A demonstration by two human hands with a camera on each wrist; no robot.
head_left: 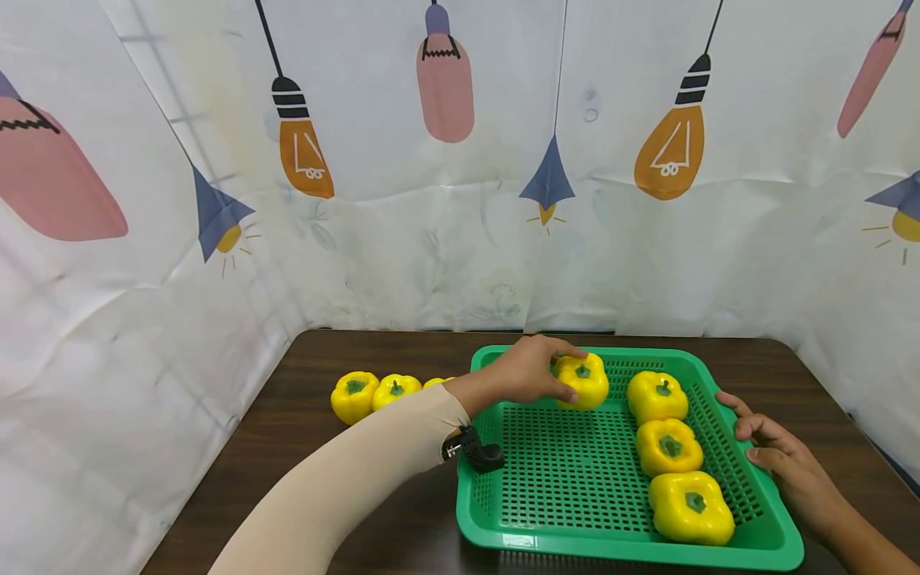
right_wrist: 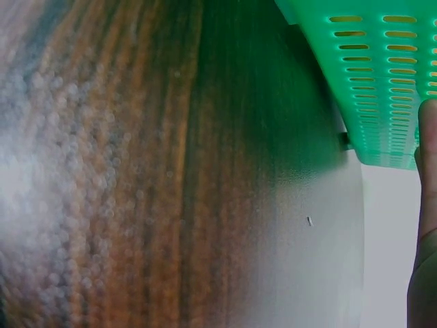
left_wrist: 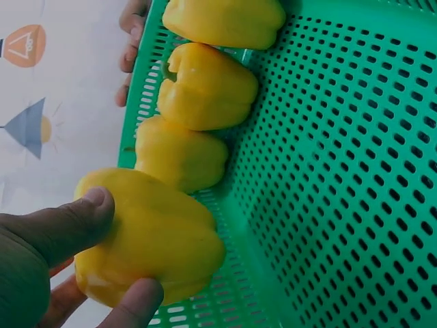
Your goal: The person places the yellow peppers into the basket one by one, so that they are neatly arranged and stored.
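A beige sleeve (head_left: 359, 471) lies nearest the camera, leading up to the person's left hand (head_left: 535, 369), whose thumb and fingers pinch a yellow pepper (head_left: 585, 383) from two sides. It is within the far part of the green basket (head_left: 611, 552), to the left of, and apart from, the farthest in a row of three peppers (head_left: 670, 447). The right hand (head_left: 783, 463) rests against the basket's outer wall, its fingers loosely bent.

To set the pepper down well, the person would do best to lower it straight, stem up, onto the perforated floor, clear of its neighbour, and spread the fingers only once it stands without rocking; the right hand's contact should help stop the basket sliding on the desk (head_left: 402, 527).

Only the head view shows the peppers outside the basket (head_left: 355, 397), one partly hidden by the forearm. The left wrist view shows the held pepper's lobed end, though neither view settles whether it touches the floor. The right wrist view catches a finger along the slotted outer wall and a small pale speck (right_wrist: 310, 221) on the desk
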